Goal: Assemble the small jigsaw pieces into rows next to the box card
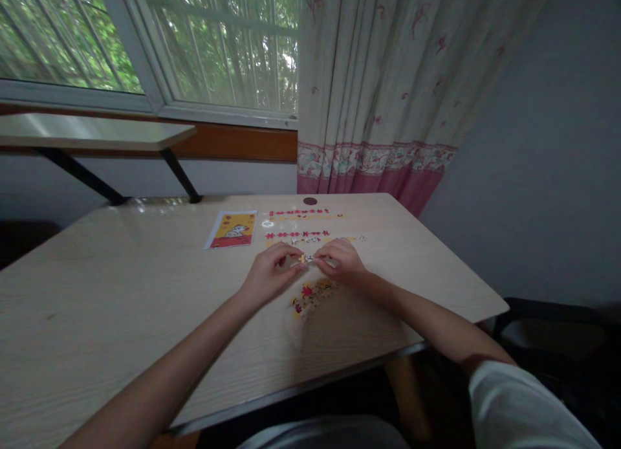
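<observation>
My left hand (pixel 270 275) and my right hand (pixel 341 260) meet over the middle of a light wooden table (pixel 97 294). Both pinch small jigsaw pieces (pixel 307 258) held between their fingertips, just above the tabletop. A loose heap of red and yellow pieces (pixel 310 294) lies right below the hands. Beyond the hands, rows of joined pieces (pixel 298 224) are laid out in strips. A yellow and red reference picture card (pixel 231 229) lies to the left of those strips.
A dark round cap (pixel 310 201) sits at the table's far edge. A floral curtain (pixel 383 87) hangs behind the table on the right, a window (pixel 145 41) and a shelf (pixel 92 133) on the left. A dark seat (pixel 553 336) stands to the right.
</observation>
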